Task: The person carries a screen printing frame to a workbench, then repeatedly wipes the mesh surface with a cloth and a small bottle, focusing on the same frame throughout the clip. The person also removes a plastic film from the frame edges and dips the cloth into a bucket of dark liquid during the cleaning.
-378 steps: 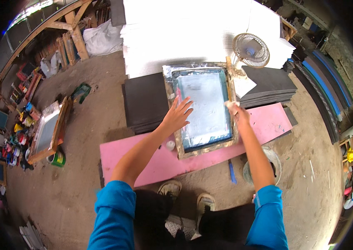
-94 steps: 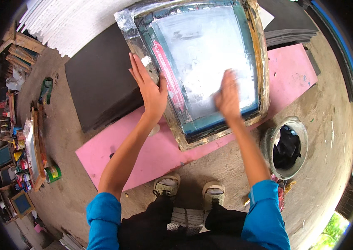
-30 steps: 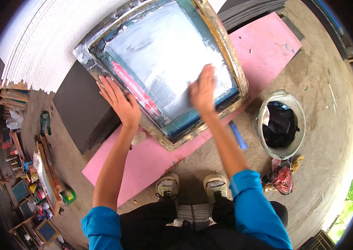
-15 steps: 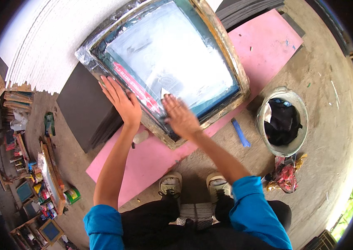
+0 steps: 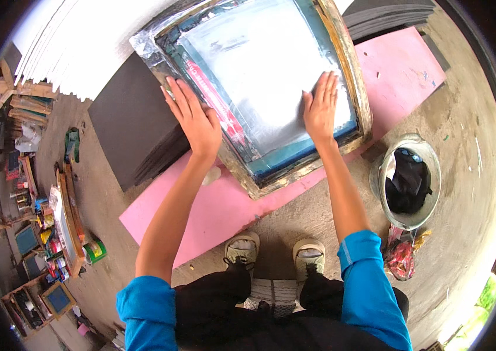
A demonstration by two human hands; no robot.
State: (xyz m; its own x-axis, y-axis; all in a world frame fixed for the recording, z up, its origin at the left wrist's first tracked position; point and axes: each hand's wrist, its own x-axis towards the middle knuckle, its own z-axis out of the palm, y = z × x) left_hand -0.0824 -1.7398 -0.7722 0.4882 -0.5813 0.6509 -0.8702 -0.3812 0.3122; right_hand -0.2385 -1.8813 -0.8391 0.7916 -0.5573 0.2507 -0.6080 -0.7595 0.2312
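A screen printing frame (image 5: 360,88) with worn wooden sides lies tilted across the top of the view. Its pale mesh has a blue-green border and a red strip (image 5: 215,99) along the left. My left hand (image 5: 196,124) lies flat on the frame's left side, fingers stretched out and holding nothing. Flat on the right part of the mesh rests my right hand (image 5: 321,114), fingers straight and thumb apart. White shows at its fingertips; whether a scrap lies under the palm I cannot tell.
Under the frame are a pink board (image 5: 189,234) and a stack of dark sheets (image 5: 134,126). White sheets (image 5: 93,41) are stacked at the upper left. A pail (image 5: 376,181) with dark cloth stands at the right, a crumpled red wrapper (image 5: 401,260) below it. Shelves with cans line the left.
My right hand has slid across the mesh from its lower left to the right side. The white scrap seen at its fingertips no longer shows clearly. My left hand stays on the frame's side.
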